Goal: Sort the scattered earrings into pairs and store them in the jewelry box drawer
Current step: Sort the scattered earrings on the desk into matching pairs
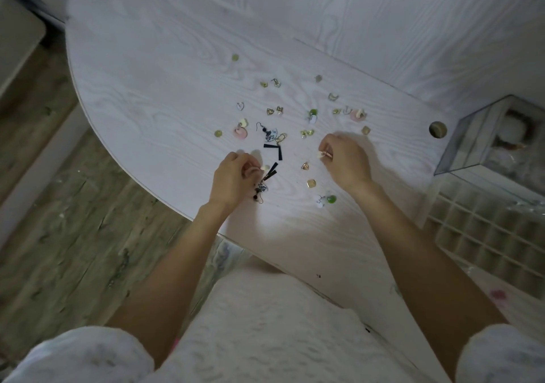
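Glass box — jewelry inside, blurred

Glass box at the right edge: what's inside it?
The glass box holds blurred jewelry: something white and round, plus dark reddish-brown pieces. Reflections and blur hide what they are. The gridded drawer in front of it looks empty; its right end is cut off.

A home, by every sign, likely a bedroom or dressing corner. There's a pale white wood-grain table with a rounded edge, grey-brown wood-plank flooring beneath it, and a clear glass jewelry box at the right with a gridded divider drawer pulled out. Small scattered earrings dot the tabletop, and the person wears a white textured garment.
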The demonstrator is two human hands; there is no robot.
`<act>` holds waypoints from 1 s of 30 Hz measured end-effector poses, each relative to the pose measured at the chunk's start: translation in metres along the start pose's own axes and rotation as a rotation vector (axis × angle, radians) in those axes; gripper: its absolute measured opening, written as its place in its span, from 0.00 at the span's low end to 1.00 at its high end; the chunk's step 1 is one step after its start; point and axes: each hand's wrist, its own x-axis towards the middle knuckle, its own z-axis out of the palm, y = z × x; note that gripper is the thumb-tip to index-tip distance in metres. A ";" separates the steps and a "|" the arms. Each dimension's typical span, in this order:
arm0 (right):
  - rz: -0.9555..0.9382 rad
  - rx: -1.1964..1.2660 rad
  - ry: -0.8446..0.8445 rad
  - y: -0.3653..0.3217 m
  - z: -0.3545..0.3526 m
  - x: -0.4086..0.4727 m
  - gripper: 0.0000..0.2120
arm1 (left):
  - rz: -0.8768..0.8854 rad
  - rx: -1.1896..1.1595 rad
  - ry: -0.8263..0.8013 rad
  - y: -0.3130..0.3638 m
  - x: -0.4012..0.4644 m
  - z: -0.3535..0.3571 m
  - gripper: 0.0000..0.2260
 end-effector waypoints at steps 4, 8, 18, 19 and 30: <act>0.024 0.059 0.064 0.000 0.002 -0.015 0.07 | -0.010 -0.039 0.022 -0.003 -0.003 -0.005 0.01; 0.109 0.216 0.114 0.001 0.000 -0.042 0.09 | 0.030 -0.174 0.085 0.013 -0.014 -0.010 0.03; 0.313 0.689 0.320 0.025 -0.011 -0.199 0.04 | 0.294 -0.227 -0.265 0.091 -0.094 0.057 0.04; 0.328 0.671 0.325 0.031 -0.009 -0.211 0.03 | 0.315 -0.204 -0.310 0.096 -0.098 0.066 0.04; 0.706 0.483 0.489 0.152 -0.005 -0.346 0.08 | 0.550 0.034 -0.562 0.163 -0.189 0.192 0.07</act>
